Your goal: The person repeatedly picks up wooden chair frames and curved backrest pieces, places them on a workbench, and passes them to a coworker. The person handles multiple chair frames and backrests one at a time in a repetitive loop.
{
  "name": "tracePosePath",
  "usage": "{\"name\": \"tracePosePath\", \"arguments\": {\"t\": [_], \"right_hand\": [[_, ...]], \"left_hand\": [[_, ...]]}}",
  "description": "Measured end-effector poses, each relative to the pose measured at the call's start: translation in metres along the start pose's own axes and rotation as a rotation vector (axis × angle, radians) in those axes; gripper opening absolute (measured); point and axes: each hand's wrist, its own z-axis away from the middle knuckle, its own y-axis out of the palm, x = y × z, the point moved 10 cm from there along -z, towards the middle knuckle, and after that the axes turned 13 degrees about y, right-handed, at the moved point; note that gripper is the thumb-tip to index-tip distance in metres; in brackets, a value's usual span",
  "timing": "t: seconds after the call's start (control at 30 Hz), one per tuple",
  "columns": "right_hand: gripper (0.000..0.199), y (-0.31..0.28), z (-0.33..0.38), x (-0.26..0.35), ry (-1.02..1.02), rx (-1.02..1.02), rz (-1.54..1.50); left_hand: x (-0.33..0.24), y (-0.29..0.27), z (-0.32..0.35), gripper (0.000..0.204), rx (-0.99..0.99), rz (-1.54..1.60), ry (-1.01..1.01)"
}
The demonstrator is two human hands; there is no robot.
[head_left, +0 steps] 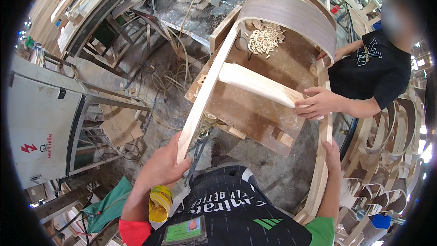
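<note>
A pale wooden chair frame with a curved brown back panel lies over a brown workboard. My left hand is closed round the near end of its left rail. On the other side, my right hand grips the right rail, its fingers partly hidden. A wooden crosspiece spans between the rails. A co-worker's hand rests on the crosspiece's right end, and their other hand is at the frame's right side.
Small wooden dowels are heaped on the board inside the curve. The co-worker stands at the right, beside stacked curved frames. A grey cabinet stands left. Hoses lie on the floor. A yellow tub is by my left forearm.
</note>
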Motion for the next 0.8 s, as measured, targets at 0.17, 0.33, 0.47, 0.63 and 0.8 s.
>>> {"name": "tracePosePath", "arguments": {"t": [0.17, 0.33, 0.47, 0.63, 0.8], "right_hand": [[0.045, 0.005, 0.001, -0.002, 0.003, -0.041, -0.008], [0.046, 0.012, -0.005, -0.012, -0.024, -0.088, -0.01], [0.044, 0.042, 0.005, -0.003, -0.086, -0.137, -0.015], [0.039, 0.09, 0.001, -0.012, -0.082, -0.176, -0.149], [0.036, 0.113, -0.006, -0.018, -0.208, -0.418, 0.145]], "left_hand": [[0.008, -0.001, -0.002, 0.083, -0.004, -0.007, -0.005], [0.023, -0.014, -0.015, 0.075, -0.048, -0.12, 0.032], [0.049, -0.031, -0.033, 0.07, -0.113, -0.178, 0.037], [0.094, -0.048, -0.068, 0.062, -0.193, -0.263, 0.039], [0.138, -0.043, -0.103, 0.048, -0.293, -0.306, 0.043]]}}
